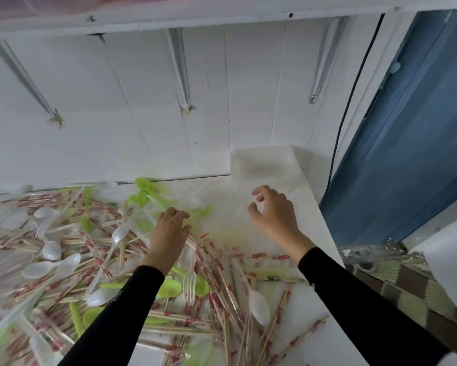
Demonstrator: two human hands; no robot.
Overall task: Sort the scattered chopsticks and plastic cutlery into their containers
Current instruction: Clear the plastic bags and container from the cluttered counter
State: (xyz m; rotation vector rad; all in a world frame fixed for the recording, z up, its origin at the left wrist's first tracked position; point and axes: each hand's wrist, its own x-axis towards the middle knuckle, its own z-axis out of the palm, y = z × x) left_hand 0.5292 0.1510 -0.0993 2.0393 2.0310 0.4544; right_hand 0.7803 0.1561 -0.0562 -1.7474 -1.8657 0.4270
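**Mostly unsorted: chopsticks and cutlery across the bench**

From the head view, wrapped chopsticks (222, 286) are seen strewn over the left and middle of the white bench (311, 215), mixed with white spoons (259, 303), green spoons (169, 287) and clear forks (189, 282). A white container (264, 165) is set at the far right corner of the bench, against the wall (142, 114). The left hand (169, 233) is laid palm down on the far part of the pile, fingers bent; whether anything is gripped cannot be told. The right hand (272, 215) is held near the container, just in front of it, fingers loosely curled and nothing held.
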